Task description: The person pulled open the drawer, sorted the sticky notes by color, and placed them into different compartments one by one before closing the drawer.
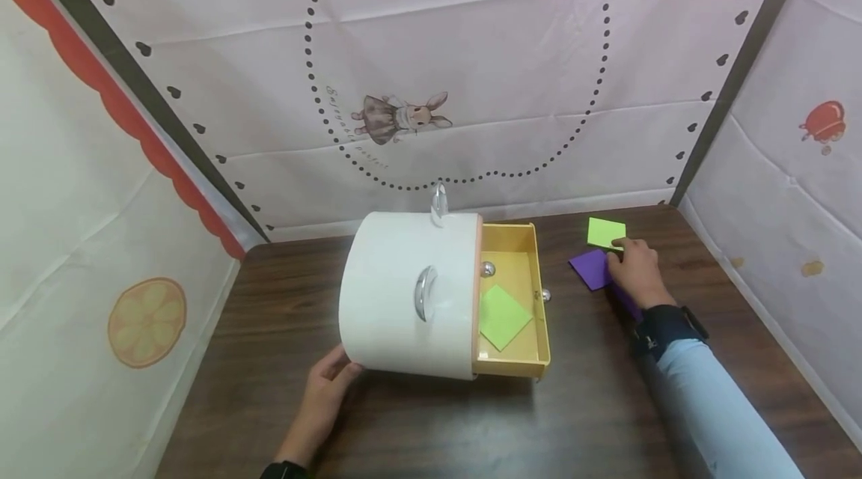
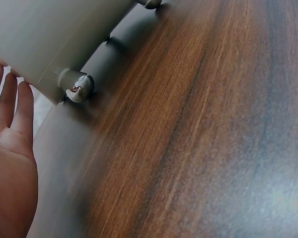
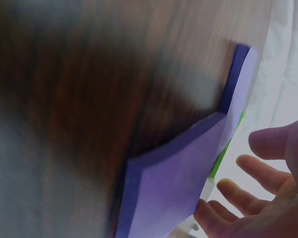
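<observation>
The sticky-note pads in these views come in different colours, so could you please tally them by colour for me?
Green: 2 (one green pad in the yellow drawer, another green pad on the table)
Purple: 2 (one purple pad and a second purple pad, partly hidden by the right arm)
Total: 4

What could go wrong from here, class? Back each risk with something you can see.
The right hand reaches over the purple pads toward the green pad beside them, so it might knock a purple one askew. The yellow drawer juts out of the white cabinet, so a hasty move could bump it. The left hand is at the cabinet's near edge; a careless push there might shift the cabinet.
</observation>
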{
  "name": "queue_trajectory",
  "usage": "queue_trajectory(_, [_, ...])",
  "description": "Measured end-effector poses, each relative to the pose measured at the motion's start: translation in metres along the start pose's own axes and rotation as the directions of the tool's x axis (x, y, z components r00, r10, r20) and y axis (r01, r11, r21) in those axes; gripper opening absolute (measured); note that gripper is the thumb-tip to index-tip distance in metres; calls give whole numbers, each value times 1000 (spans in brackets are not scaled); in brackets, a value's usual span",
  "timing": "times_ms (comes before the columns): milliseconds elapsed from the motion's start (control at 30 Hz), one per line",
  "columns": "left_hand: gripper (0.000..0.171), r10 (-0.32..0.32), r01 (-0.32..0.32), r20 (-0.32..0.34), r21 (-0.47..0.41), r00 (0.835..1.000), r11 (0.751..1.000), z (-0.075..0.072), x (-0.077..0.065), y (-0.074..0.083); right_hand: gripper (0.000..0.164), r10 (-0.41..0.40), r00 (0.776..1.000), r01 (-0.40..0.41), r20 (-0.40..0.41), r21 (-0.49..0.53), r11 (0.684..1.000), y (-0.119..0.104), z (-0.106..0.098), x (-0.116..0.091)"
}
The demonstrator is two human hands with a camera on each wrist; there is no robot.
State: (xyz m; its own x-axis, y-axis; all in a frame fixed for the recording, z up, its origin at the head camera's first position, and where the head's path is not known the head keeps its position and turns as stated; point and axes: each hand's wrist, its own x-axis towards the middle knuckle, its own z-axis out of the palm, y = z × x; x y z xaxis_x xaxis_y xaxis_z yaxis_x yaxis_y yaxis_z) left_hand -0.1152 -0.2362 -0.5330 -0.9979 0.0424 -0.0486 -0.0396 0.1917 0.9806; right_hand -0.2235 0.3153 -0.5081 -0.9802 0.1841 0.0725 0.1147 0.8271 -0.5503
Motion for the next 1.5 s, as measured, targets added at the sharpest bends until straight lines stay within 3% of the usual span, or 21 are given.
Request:
queue_trajectory(167, [36,-11,11,4,20,1000,1000,0,0,1,57,1,996,2,88,-32,999,5,-1,8])
queue_trajectory(300, [36,-8,8,0,24,1000,1000,0,-1,2,65,64,976,-57,210,-42,997,5,-2,10])
queue_trajectory(400, [34,16,-16,10,18,1000,1000,0,-2,2,64,95,960,-83,264,-56,995,3,-5,11])
queue_trajectory(500, [33,46,-46,26,11,999,999,-1,-3,2,60,75,957,-54,279,-83,995,0,-9,14])
queue_trajectory(633, [34,80,-81,52,10,995,997,-2,-2,1,52,19,963,16,268,-128,992,2,-14,19])
queue_trajectory(767, [34,75,-76,48,22,996,997,-2,-1,0,48,-4,976,43,220,-176,983,3,-16,24])
queue_trajectory(1000, [33,35,-35,14,35,999,999,1,-1,-1,43,77,988,-48,133,-207,977,-5,-14,33])
queue_trajectory(1500, [35,-17,17,0,32,1000,999,0,1,-1,35,177,981,-163,79,-160,974,-13,-3,36])
